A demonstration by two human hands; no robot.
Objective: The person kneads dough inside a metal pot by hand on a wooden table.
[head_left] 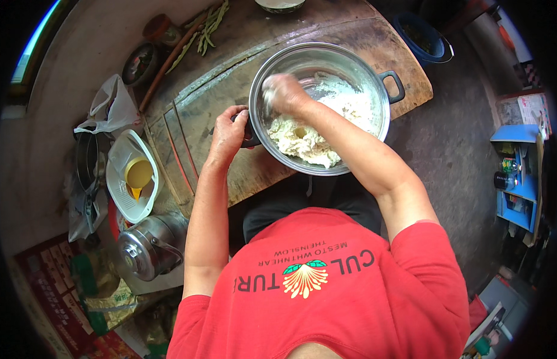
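A wide stainless steel pot [321,48] with black side handles stands at the near edge of a worn wooden board. My left hand [232,130] grips its left handle, thumb on top. Inside the pot lies shaggy wet dough [305,141], with loose white flour [350,101] towards the right side. Over the pot's left inner part is my right hand [280,92], blurred, with dough or flour on its fingers; whether it holds any dough I cannot tell. A pair of chopsticks [177,148] lies on the board to the left of my left hand.
Green bean pods [211,29] and a wooden rolling pin [171,58] lie at the board's upper left. A white plastic basket [114,188] with a yellow cup and a metal vacuum flask [148,251] are at left. A blue bucket [417,38] stands beyond the board's right end.
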